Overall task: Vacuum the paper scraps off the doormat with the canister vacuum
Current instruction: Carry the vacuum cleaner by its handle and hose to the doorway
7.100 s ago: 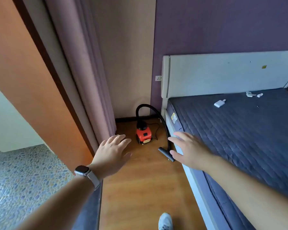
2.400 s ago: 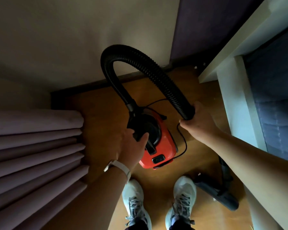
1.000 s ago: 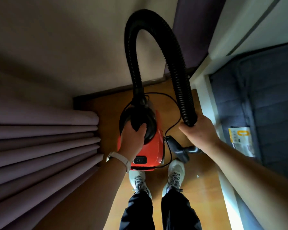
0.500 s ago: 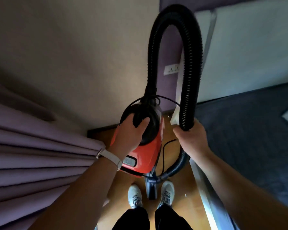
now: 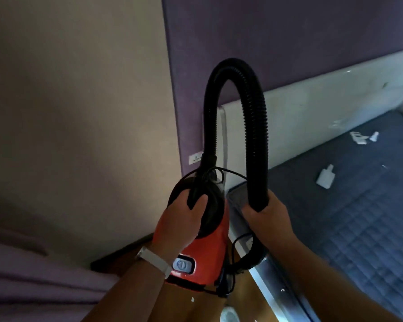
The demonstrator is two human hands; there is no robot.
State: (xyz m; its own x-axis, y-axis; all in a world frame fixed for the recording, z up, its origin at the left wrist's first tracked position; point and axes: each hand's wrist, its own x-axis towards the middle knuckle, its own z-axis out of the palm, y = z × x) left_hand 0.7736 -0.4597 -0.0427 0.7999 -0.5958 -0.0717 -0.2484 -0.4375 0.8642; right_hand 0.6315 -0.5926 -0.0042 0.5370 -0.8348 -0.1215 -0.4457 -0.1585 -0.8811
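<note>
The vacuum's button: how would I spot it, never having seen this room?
Follow the black hose arching up mid-picture down to the red vacuum that the left hand grips. At the vacuum's lower end, beside the white watch strap, sits the button: the only grey patch on the red shell.

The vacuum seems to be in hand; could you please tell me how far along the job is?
Done: the vacuum is picked up and held off the floor. In hand: the left hand grips its top handle and the right hand grips the hose, apparently to carry it. Left: nearly everything. No doormat or scraps are in view, so the vacuuming itself looks not yet begun.
</note>
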